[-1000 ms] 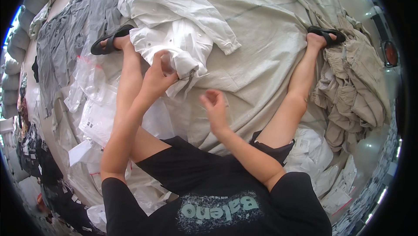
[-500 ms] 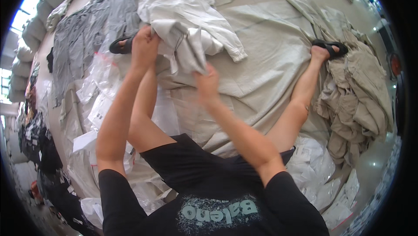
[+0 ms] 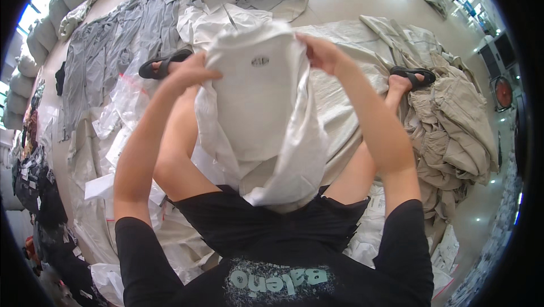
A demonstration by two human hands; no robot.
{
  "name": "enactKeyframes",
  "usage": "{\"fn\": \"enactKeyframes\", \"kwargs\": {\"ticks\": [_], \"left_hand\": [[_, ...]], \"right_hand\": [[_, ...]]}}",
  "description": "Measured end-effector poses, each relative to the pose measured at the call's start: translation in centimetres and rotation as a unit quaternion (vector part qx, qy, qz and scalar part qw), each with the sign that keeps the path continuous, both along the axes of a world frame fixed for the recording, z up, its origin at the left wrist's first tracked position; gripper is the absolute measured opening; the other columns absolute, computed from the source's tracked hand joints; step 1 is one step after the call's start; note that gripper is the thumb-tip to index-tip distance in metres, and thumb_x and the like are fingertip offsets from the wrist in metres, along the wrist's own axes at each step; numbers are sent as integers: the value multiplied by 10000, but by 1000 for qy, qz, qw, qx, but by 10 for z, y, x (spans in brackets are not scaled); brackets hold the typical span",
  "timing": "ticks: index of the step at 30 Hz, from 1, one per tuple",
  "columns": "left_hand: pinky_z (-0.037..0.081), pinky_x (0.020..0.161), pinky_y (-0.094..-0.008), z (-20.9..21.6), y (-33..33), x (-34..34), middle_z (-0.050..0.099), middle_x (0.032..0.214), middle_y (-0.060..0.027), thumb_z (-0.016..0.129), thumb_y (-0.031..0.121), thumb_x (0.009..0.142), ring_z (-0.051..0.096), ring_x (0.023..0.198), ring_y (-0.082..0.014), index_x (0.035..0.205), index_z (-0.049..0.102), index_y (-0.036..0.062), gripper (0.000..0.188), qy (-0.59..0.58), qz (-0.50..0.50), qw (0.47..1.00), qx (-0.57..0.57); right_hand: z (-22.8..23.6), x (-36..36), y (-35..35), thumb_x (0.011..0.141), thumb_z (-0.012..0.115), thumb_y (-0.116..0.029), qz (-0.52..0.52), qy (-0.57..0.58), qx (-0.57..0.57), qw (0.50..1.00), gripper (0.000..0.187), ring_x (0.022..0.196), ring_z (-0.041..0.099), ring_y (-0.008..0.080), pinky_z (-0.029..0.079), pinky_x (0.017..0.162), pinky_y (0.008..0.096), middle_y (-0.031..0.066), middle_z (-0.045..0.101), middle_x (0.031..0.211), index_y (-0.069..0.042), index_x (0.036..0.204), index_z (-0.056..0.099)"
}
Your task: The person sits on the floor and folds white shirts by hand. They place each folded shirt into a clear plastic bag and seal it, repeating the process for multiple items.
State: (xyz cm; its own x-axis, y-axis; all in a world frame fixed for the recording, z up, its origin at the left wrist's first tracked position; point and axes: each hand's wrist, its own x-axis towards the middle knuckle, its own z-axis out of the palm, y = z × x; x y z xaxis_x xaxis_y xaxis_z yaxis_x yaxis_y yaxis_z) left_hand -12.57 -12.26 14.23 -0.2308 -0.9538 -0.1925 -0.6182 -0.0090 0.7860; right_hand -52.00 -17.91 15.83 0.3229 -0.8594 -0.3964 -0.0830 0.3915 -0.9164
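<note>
I hold a white garment (image 3: pixel 260 114) up in front of me, its cloth hanging down to my lap. My left hand (image 3: pixel 190 72) grips its upper left edge and my right hand (image 3: pixel 317 52) grips its upper right edge. A small dark label shows near the top of the cloth. I sit on a pale sheet (image 3: pixel 340 97) spread over the floor, legs apart, with a black sandal (image 3: pixel 164 63) on my left foot and another black sandal (image 3: pixel 413 75) on my right foot.
Grey garments (image 3: pixel 113 52) lie in a row at the left. A heap of beige clothes (image 3: pixel 453 126) sits at the right. Clear plastic bags (image 3: pixel 122 131) are strewn by my left leg, dark clothes (image 3: pixel 34 188) at the far left, more white cloth (image 3: pixel 204 21) ahead.
Both hands have taken the white garment off the sheet and lifted it up toward me; it now hangs spread between my hands.
</note>
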Motion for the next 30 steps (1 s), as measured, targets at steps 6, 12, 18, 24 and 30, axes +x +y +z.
{"fn": "enactKeyframes", "kwargs": {"ticks": [6, 12, 18, 24, 30], "left_hand": [[577, 907, -439, -173, 65, 1, 770, 1100, -237, 761, 262, 841, 748, 996, -363, 1270, 722, -32, 522, -97, 119, 988, 6], [474, 1113, -391, -72, 107, -50, 752, 1248, -229, 729, 332, 932, 685, 1196, -393, 1374, 705, 8, 549, -315, 52, 947, 27], [492, 918, -253, -53, 76, 35, 734, 1116, 19, 703, 221, 1074, 626, 1021, -77, 1306, 755, 44, 296, 214, 302, 927, -61], [514, 765, -311, 94, 86, 24, 742, 932, -125, 667, 201, 1085, 637, 811, -137, 1198, 721, 57, 191, -72, 272, 817, -503], [464, 621, -264, 197, 131, 54, 631, 752, -33, 745, 149, 1034, 541, 652, -70, 1025, 732, 56, 95, -147, 113, 693, -697]], "right_hand": [[-152, 2, 94, 814, 769, -802, -20, 368, -146, 918, 1069, 1222, 706, 353, 549, 1037, 509, 247, 724, 1306, 95, 1380, 638], [-128, -18, 170, 922, 707, -577, 149, 514, -129, 835, 629, 1085, 737, 427, 567, 995, 500, 240, 784, 1090, 3, 1158, 769], [-70, -112, 134, 1046, 524, -234, 42, 501, -354, 788, 302, 1026, 724, 447, 575, 909, 549, 236, 763, 1087, -29, 1080, 743], [82, -183, 115, 1134, 555, -325, -105, 380, -420, 817, 361, 870, 703, 244, 530, 788, 375, 168, 711, 934, 2, 1214, 686], [155, -251, 129, 1154, 575, -344, -76, 88, -372, 921, 430, 1143, 653, 84, 500, 1053, 285, -1, 737, 1252, -39, 1443, 664]]}}
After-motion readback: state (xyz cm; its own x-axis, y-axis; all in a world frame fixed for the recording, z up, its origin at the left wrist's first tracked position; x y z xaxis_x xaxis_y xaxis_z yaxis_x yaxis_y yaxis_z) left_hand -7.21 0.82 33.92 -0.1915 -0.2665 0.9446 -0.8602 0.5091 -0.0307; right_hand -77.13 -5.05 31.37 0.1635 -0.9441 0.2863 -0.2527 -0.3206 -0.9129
